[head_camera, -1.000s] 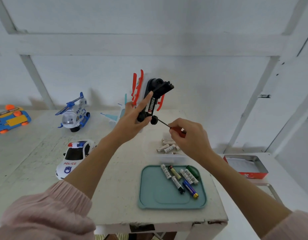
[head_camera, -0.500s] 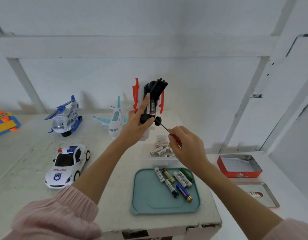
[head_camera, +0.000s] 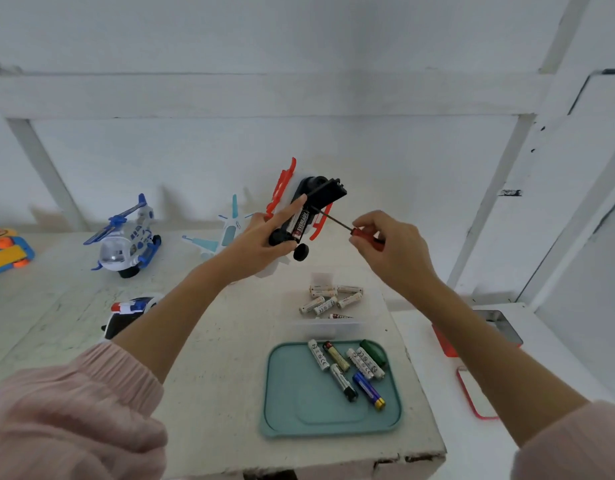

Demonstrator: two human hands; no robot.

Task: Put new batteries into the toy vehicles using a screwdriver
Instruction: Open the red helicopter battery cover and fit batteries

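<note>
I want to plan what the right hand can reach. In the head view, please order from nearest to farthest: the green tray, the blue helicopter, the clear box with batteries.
From the right hand:
1. Clear box with batteries, just below it.
2. Green tray, lower, near the table's front edge.
3. Blue helicopter, far left.

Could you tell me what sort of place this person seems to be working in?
Probably a home hobby corner or a plain staged workspace: a worn white table against bare white panelled walls, toy vehicles such as a helicopter set out, and a green tray of loose batteries.
</note>
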